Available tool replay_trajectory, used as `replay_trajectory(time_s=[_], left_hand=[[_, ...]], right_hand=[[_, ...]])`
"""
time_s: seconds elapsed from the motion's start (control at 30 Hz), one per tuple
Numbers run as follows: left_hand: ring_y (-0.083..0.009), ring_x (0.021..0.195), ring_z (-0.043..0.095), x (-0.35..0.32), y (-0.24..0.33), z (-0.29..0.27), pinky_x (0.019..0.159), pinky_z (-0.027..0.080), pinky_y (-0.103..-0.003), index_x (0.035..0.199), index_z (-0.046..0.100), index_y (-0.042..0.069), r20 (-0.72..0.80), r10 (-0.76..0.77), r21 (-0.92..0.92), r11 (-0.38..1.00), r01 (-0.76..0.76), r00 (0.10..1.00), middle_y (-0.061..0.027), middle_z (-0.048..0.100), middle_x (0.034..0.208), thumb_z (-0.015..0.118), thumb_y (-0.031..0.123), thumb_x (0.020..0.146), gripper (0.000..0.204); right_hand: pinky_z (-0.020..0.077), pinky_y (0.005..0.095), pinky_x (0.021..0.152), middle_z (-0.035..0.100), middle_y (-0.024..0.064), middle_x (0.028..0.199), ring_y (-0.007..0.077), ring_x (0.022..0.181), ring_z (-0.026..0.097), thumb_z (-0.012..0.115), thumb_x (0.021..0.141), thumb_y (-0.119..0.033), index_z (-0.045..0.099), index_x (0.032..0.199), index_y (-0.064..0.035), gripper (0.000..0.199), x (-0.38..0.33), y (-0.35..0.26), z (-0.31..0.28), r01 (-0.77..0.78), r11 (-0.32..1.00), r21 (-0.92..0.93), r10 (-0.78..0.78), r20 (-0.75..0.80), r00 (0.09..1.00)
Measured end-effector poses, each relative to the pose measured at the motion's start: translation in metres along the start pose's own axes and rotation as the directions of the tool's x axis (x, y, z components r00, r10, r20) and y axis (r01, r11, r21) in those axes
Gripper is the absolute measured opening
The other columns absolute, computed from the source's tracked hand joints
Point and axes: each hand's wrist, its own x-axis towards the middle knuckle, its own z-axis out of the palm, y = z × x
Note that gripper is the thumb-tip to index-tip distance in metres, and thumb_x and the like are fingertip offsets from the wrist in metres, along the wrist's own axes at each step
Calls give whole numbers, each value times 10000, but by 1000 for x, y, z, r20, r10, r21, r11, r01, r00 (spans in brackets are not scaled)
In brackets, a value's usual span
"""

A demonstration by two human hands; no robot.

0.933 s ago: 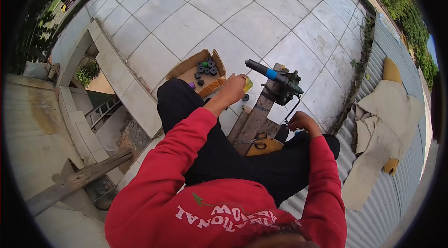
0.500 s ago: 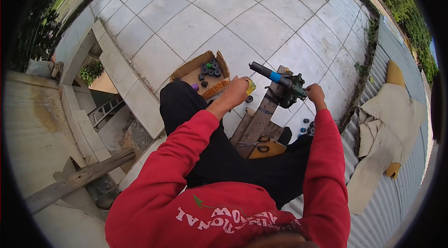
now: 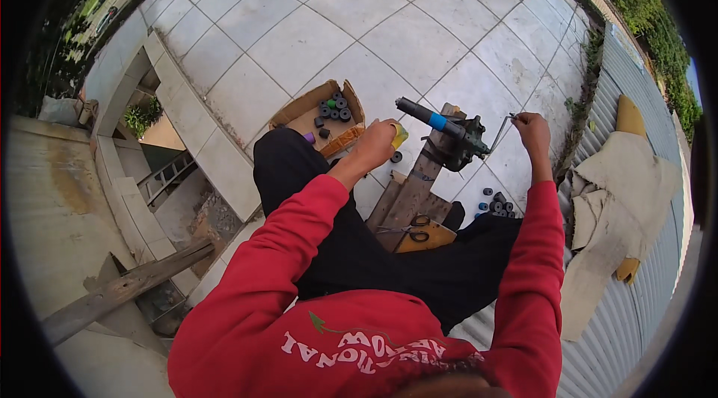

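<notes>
My left hand (image 3: 376,145) is closed round a small yellow thing (image 3: 399,136), perhaps a spool; the fingers hide most of it. It is between the cardboard box (image 3: 280,115) and a dark green metal hand-cranked machine (image 3: 470,145). A black tube with a blue band (image 3: 437,121) points from that machine toward the upper left. The machine sits on a wooden plank (image 3: 413,187) between my legs. My right hand (image 3: 532,132), to the right of it, pinches the end of a thin bent rod (image 3: 502,129) that runs to the machine, apparently its crank.
Black rollers (image 3: 336,110) and a purple piece (image 3: 310,138) lie in the box. Another black roller (image 3: 396,157) is on the tiles. More black and blue pieces (image 3: 497,207) rest by my right knee. Scissors (image 3: 419,230) lie on the wood. A beige cloth (image 3: 624,181) covers corrugated metal sheeting.
My right hand has moved up and to the right, away from the machine, and the thin rod now shows between them. My left hand has hardly moved and keeps the yellow thing.
</notes>
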Motion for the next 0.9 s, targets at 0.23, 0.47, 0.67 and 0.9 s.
replay_trajectory(time_s=[0.23, 0.47, 0.67, 0.9], left_hand=[[-441, 1026, 638, 1, 1, -1, 1155, 381, -554, 950, 683, -60, -5, -9, -33, 999, 9, 1000, -200, 664, 1144, 628, -79, 762, 197], [-444, 1003, 639, 1, 1, 0, 1088, 437, -509, 956, 684, -60, 5, -18, -14, 1000, 18, 1000, -207, 672, 1106, 629, -61, 783, 181], [-450, 1002, 635, 0, -3, 2, 1117, 416, -535, 936, 675, -58, -40, -66, -32, 997, 65, 997, -211, 669, 1069, 618, -64, 781, 165], [-447, 987, 647, 2, -7, 3, 897, 517, -476, 1014, 696, -57, -6, 10, 62, 998, -9, 1000, -219, 687, 1120, 612, -67, 791, 238]], right_hand=[[550, 392, 697, 763, 137, 890, 309, 807, 734, 782, 846, -310, 805, 1006, -84, 279, -30, -12, -38, 17, 999, 50, -14, -63, 998], [500, 373, 625, 723, 140, 769, 259, 664, 685, 787, 840, -289, 798, 993, -61, 275, -84, -34, -87, 49, 997, 67, -49, 0, 999], [430, 362, 553, 629, 143, 618, 216, 496, 539, 803, 796, -257, 796, 912, -39, 247, -140, -40, -106, 108, 981, 162, -160, 355, 921], [524, 329, 608, 725, 92, 673, 176, 603, 698, 785, 804, -224, 798, 819, -37, 189, -169, -28, -48, 52, 972, 229, -207, 732, 649]])
